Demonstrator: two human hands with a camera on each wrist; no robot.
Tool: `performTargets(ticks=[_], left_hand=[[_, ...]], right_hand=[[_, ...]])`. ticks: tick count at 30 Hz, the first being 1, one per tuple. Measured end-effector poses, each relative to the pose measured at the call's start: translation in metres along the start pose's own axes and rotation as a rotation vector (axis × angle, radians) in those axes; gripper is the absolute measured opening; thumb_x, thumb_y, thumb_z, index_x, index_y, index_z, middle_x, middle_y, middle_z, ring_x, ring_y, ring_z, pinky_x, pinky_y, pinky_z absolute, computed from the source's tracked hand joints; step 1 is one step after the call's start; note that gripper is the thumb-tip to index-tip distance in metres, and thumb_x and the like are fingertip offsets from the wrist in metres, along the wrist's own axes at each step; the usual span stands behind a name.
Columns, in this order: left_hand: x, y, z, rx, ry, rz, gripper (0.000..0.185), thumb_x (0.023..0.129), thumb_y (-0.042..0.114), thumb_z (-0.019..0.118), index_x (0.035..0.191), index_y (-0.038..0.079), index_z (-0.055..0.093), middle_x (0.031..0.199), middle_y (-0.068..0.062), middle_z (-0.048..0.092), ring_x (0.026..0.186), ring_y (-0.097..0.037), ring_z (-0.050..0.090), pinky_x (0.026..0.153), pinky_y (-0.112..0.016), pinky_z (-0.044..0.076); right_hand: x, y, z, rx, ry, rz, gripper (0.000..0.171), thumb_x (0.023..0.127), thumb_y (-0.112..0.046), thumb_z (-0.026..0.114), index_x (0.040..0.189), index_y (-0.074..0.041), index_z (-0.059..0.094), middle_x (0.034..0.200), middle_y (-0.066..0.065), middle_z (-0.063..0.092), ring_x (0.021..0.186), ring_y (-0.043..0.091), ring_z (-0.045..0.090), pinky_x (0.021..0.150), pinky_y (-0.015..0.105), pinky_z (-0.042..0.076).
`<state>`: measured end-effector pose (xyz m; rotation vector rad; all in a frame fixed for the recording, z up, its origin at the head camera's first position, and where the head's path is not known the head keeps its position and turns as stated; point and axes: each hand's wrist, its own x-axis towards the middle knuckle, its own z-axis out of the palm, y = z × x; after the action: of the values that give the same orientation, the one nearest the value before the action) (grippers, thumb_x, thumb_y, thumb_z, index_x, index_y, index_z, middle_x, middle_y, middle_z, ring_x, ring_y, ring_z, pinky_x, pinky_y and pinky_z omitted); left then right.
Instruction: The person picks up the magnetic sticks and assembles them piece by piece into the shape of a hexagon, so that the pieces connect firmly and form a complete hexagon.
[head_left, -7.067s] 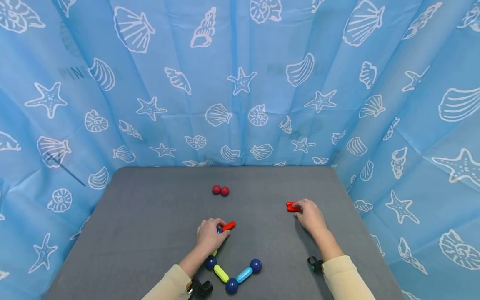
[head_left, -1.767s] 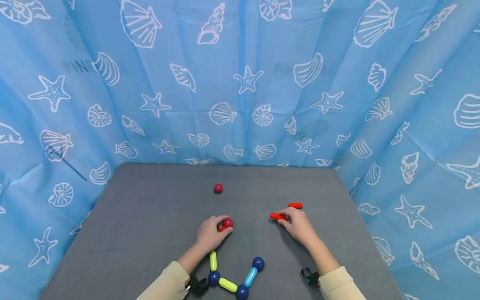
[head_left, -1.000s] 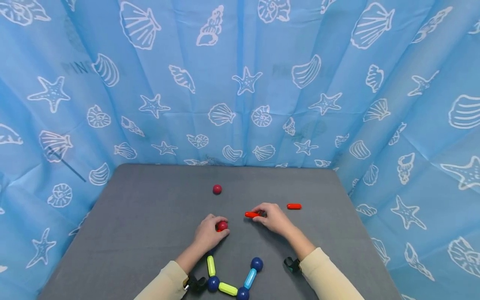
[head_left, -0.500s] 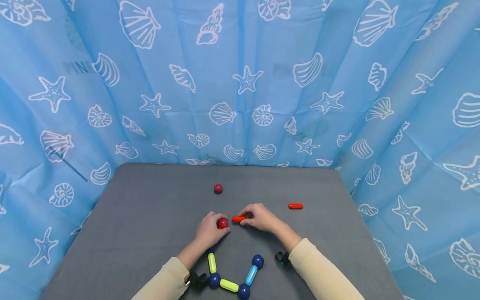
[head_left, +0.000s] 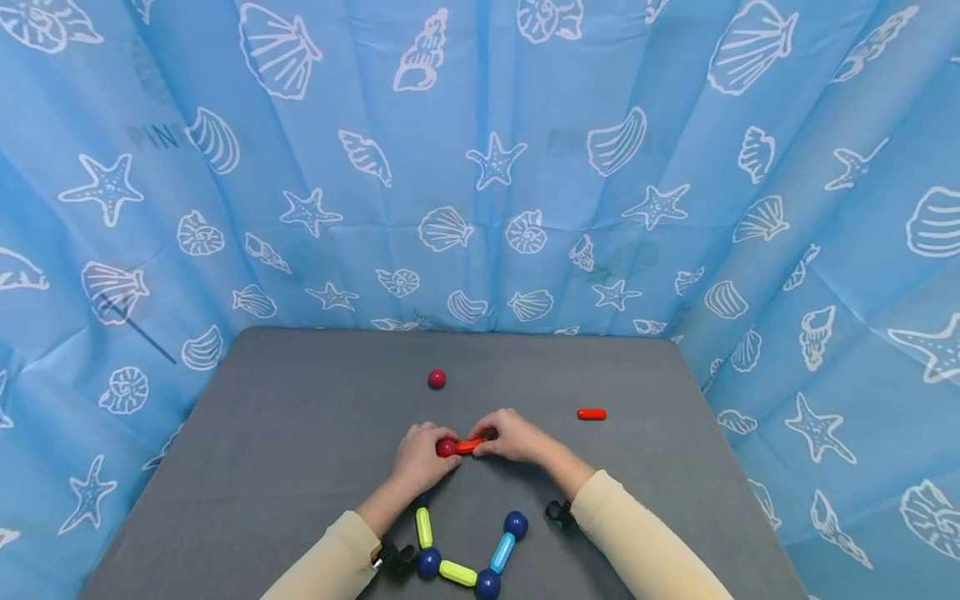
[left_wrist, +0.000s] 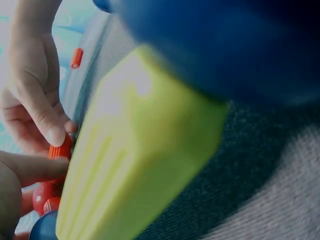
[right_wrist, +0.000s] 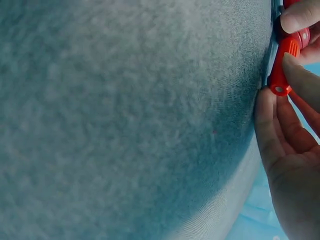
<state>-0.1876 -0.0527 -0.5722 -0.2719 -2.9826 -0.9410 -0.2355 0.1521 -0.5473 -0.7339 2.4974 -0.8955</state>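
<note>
My right hand (head_left: 510,435) had carried the red rod (head_left: 470,446) across the counter (head_left: 300,467) until it touched the red ball (head_left: 447,447) pinched in my left hand (head_left: 420,454), likely joining them. My right wrist view showed my fingers (right_wrist: 295,15) gripping the rod; only the head view showed a spare ball (head_left: 437,379) and a second rod (head_left: 592,413) lying apart.

The red ball (head_left: 447,447) and the red rod (head_left: 470,446) between the two hands look like smooth, glossy plastic, as do the yellow-green rod (left_wrist: 135,150) and the dark blue ball (head_left: 514,524) nearer the person. The grey table cover (right_wrist: 125,120) is matt, fuzzy felt-like cloth. The blue backdrop (head_left: 480,167) is thin, creased, matt fabric printed with white shells.
</note>
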Motion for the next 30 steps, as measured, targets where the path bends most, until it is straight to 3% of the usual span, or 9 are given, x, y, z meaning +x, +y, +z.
performTargets(ticks=[6, 10, 14, 20, 25, 30], left_hand=[[0.000, -0.001, -0.001, 0.008, -0.024, 0.038, 0.025, 0.079, 0.029, 0.086, 0.101, 0.021, 0.077, 0.092, 0.004, 0.066, 0.084, -0.014, 0.050, 0.076, -0.036, 0.038], [-0.003, -0.004, -0.005, 0.020, -0.035, 0.006, 0.022, 0.081, 0.030, 0.085, 0.099, 0.021, 0.077, 0.093, 0.004, 0.069, 0.083, -0.015, 0.052, 0.077, -0.037, 0.036], [-0.006, -0.008, -0.010, -0.003, -0.041, -0.020, 0.022, 0.082, 0.030, 0.084, 0.100, 0.021, 0.076, 0.093, 0.004, 0.069, 0.084, -0.015, 0.052, 0.078, -0.037, 0.036], [-0.007, -0.018, -0.015, -0.072, -0.071, -0.007, 0.018, 0.082, 0.024, 0.083, 0.096, 0.019, 0.073, 0.082, 0.007, 0.063, 0.078, -0.013, 0.051, 0.078, -0.039, 0.034], [-0.004, -0.021, -0.016, -0.083, -0.099, -0.007, 0.022, 0.082, 0.020, 0.080, 0.104, 0.016, 0.074, 0.083, 0.006, 0.062, 0.078, -0.014, 0.051, 0.076, -0.040, 0.031], [-0.002, -0.021, -0.014, -0.062, -0.129, -0.003, 0.024, 0.084, 0.021, 0.078, 0.108, 0.020, 0.077, 0.090, 0.004, 0.066, 0.081, -0.015, 0.052, 0.075, -0.041, 0.030]], right_hand=[[0.003, 0.003, -0.001, 0.108, -0.017, -0.060, 0.022, 0.090, -0.021, 0.077, 0.110, -0.012, 0.076, 0.100, -0.002, 0.075, 0.084, 0.008, 0.065, 0.078, 0.025, 0.054], [0.006, 0.011, -0.009, 0.173, 0.017, -0.070, 0.024, 0.093, -0.021, 0.075, 0.113, -0.008, 0.075, 0.104, 0.002, 0.075, 0.090, 0.013, 0.067, 0.078, 0.027, 0.055], [0.015, 0.016, -0.019, 0.157, 0.105, -0.053, 0.027, 0.093, -0.021, 0.074, 0.116, -0.007, 0.073, 0.110, 0.003, 0.074, 0.098, 0.015, 0.067, 0.085, 0.033, 0.054], [0.046, 0.014, -0.029, 0.102, 0.199, -0.052, 0.039, 0.090, -0.016, 0.077, 0.126, -0.004, 0.067, 0.121, 0.011, 0.070, 0.109, 0.024, 0.067, 0.093, 0.042, 0.053], [0.073, 0.004, -0.032, 0.038, 0.226, -0.041, 0.044, 0.091, -0.016, 0.077, 0.132, -0.008, 0.064, 0.132, 0.010, 0.065, 0.118, 0.027, 0.064, 0.100, 0.046, 0.050], [0.092, -0.004, -0.032, -0.011, 0.182, -0.037, 0.053, 0.091, -0.017, 0.076, 0.141, -0.014, 0.058, 0.142, 0.008, 0.058, 0.121, 0.027, 0.060, 0.101, 0.045, 0.049]])
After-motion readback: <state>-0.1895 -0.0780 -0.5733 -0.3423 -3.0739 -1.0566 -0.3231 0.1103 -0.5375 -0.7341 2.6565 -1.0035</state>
